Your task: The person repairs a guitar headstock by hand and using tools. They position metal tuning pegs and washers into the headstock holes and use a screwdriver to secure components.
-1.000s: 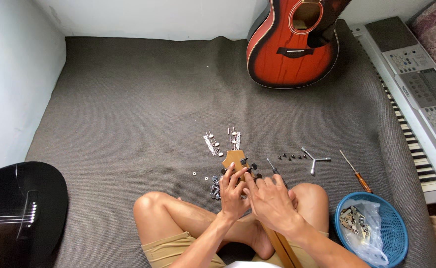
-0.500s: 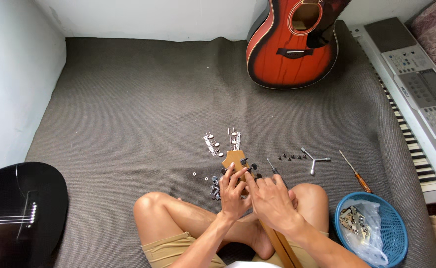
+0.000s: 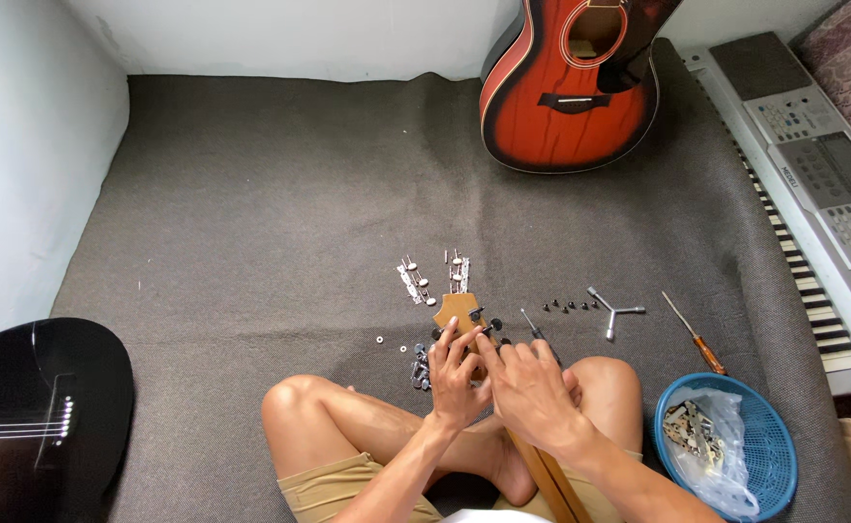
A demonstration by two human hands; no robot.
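- while the person sits cross-legged on the grey carpet (image 3: 251,194), both hands work at a wooden guitar headstock (image 3: 456,308) lying across the lap.
- left hand (image 3: 455,380) rests on the headstock, fingers bent and closed around its left edge.
- right hand (image 3: 532,392) lies just beside it, fingertips pinched on something at the headstock; what it pinches is too small to tell.
- two silver tuner strips (image 3: 433,276) lie just beyond the headstock tip.
- small black screws (image 3: 566,306), a three-armed wrench (image 3: 613,310) and a screwdriver (image 3: 695,334) lie to the right.
- a blue basket (image 3: 769,455) holds a plastic bag.
- a red acoustic guitar (image 3: 571,92) leans against the far wall.
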